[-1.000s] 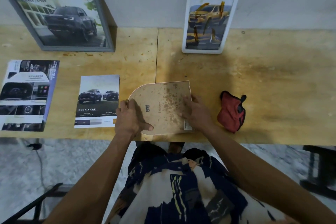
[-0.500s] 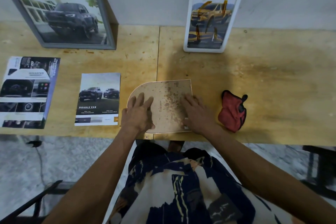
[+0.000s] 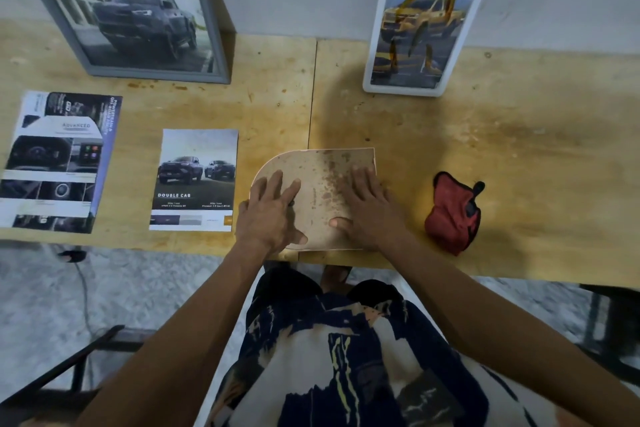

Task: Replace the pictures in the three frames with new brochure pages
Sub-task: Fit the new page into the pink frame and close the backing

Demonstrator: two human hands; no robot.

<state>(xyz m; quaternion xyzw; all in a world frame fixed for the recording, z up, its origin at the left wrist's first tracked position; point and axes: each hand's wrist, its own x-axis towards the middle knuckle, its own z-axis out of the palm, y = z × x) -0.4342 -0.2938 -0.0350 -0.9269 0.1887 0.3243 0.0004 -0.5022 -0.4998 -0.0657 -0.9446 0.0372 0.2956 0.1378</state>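
So on the table (image 3: 519, 149): two standing frames, gray (image 3: 124, 11) and white (image 3: 424, 28), two brochure pages (image 3: 57, 163) (image 3: 195, 180), one backing board (image 3: 322, 191), one red pouch (image 3: 453, 212).

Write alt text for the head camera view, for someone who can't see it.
Both hands, left and right, press flat on a stained frame backing board at the wooden table's near edge. Two brochure pages lie left, a red pouch right, two framed truck pictures lean against the wall.

"double cab" on small brochure page (image 3: 195, 180); "advanced" on left brochure (image 3: 57, 160).
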